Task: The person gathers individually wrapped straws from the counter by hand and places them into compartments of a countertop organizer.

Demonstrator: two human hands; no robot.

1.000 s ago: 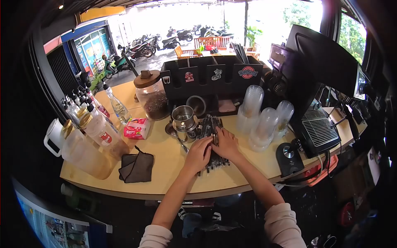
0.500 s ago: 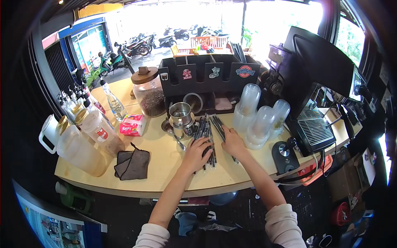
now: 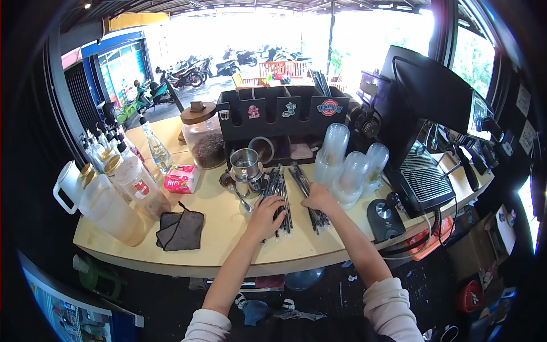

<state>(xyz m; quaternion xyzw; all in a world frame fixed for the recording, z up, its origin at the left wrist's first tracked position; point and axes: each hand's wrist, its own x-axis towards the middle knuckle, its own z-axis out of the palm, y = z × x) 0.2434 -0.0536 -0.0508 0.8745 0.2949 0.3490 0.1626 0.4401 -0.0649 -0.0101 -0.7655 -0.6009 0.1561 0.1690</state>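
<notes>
Two bunches of thin dark sticks, apparently wrapped straws, lie on the wooden counter. My left hand rests on the left bunch with its fingers spread. Over the right bunch is my right hand, its fingers bent around the sticks; its fingertips are partly hidden. A bare strip of counter separates the bunches. Just behind and left of my left hand stand a metal cup and a spoon.
Stacked plastic cups and a black tamper stand are at the right, before a coffee machine. Behind stands a black organizer. Leftward are a glass jar, tissue pack, dark cloth and plastic jugs.
The single pile of sticks has been parted into two bunches. My right hand has moved right with the right bunch, while my left hand has stayed over the left one.
</notes>
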